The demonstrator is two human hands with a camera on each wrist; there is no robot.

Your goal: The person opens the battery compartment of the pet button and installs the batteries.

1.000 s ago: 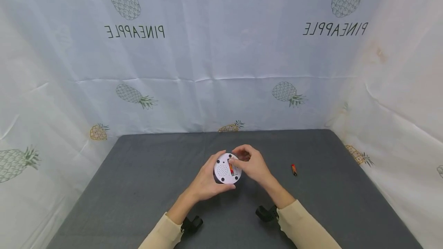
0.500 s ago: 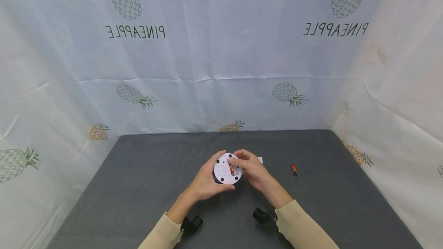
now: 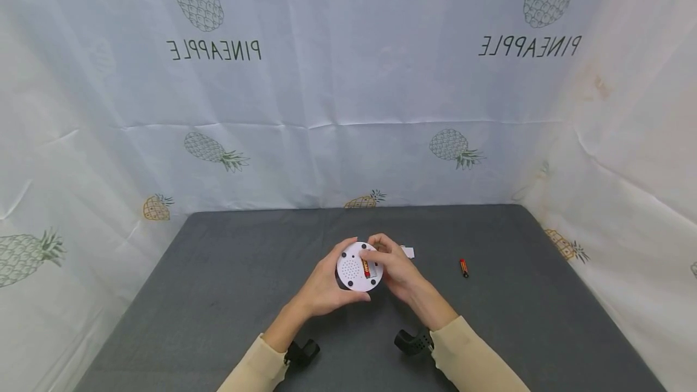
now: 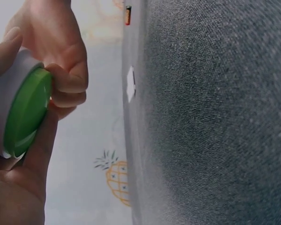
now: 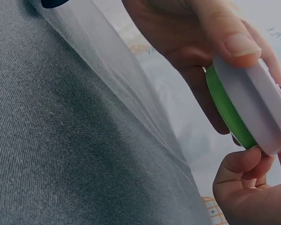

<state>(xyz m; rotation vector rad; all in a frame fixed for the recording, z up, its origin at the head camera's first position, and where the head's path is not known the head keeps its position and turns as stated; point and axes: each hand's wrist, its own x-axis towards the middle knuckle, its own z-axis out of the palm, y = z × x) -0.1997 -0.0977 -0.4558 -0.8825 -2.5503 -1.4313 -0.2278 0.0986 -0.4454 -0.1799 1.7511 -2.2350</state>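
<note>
In the head view my left hand (image 3: 325,283) grips a round sound button (image 3: 348,272) by its rim. Its white underside faces up, with speaker holes, small black feet and an uncovered battery slot; the green side shows below in the left wrist view. A red-and-black battery (image 3: 366,268) lies in the slot. My right hand (image 3: 400,271) pinches the button's right side, thumb over the battery's far end and other fingers curled at the rim. That end is hidden under the thumb. Beyond the right hand lies a small white piece (image 3: 409,252), apparently the slot's cover.
Another red-and-black battery (image 3: 464,268) lies on the dark grey table (image 3: 245,259), right of the hands. A white cloth (image 3: 337,77) printed with pineapples hangs behind the table and at both sides. Black straps with camera mounts (image 3: 412,342) sit at the wrists.
My right hand has come down and slightly closer round the button's edge, its fingers more curled. The white piece behind it has come into view. The left hand keeps its grip.
</note>
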